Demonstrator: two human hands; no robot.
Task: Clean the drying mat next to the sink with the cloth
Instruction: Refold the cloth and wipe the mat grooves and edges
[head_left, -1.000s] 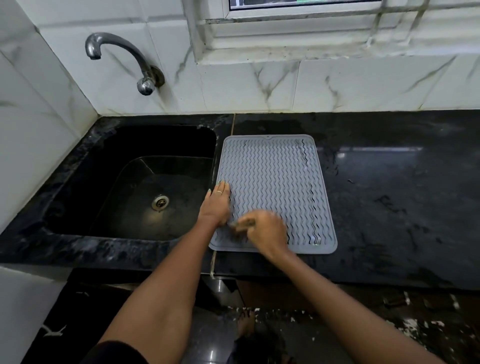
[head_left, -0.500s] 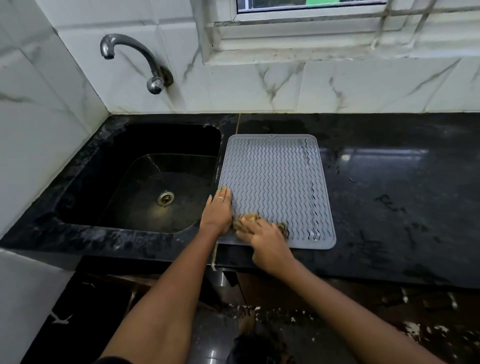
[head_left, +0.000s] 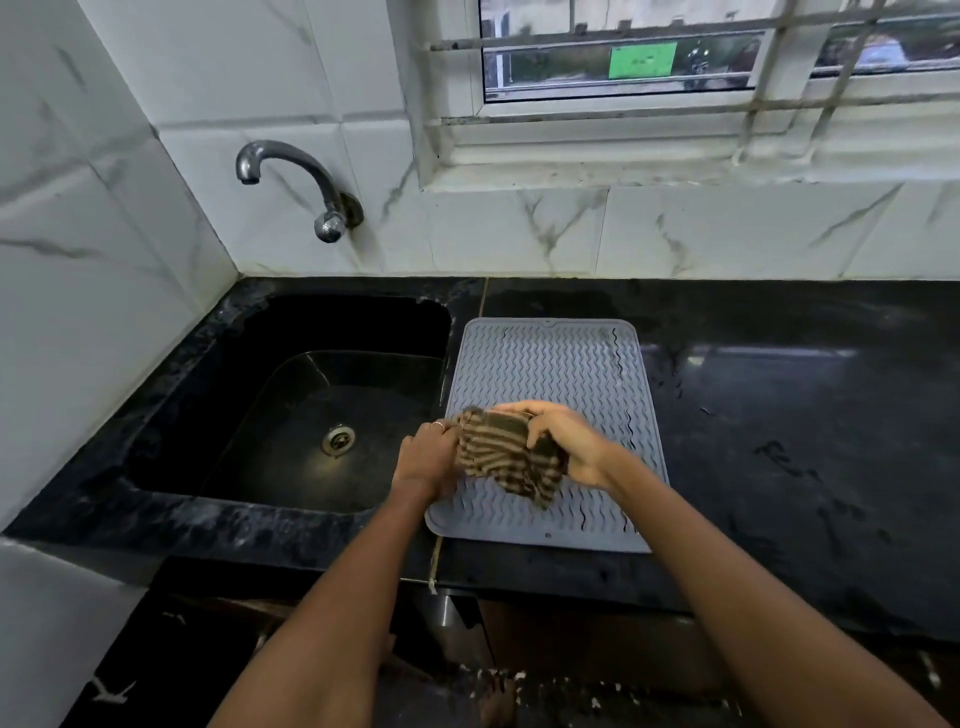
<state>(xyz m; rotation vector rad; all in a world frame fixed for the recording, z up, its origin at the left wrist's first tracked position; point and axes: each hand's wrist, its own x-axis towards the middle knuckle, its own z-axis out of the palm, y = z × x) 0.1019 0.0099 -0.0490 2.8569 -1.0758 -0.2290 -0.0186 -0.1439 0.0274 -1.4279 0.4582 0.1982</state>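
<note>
My two bare forearms reach in from the bottom edge and meet over the near end of the grey drying mat (head_left: 545, 364). My left hand (head_left: 428, 460) has its fingers curled shut on the left edge of the striped cloth (head_left: 506, 457), a thin ring showing on one finger. My right hand (head_left: 569, 441) comes over the top right of the cloth, fingers bent down and closed over its upper edge, thumb side toward me. The cloth, brown with tan stripes, is bunched between both hands and held up off the mat's ribs, its loose lower corner hanging toward the near part of the mat; I cannot tell whether that corner touches. The mat lies flat on the black stone counter (head_left: 805, 441), long axis running away from me toward the wall, its left edge just beside the rim of the dark sink (head_left: 291, 415). Its surface carries wavy ridges. In the basin the metal drain (head_left: 338, 439) shines. Beyond, a chrome tap (head_left: 306, 182) curves out from the marbled white tiles, and above the mat a barred window (head_left: 701, 62) sits in the wall.
</note>
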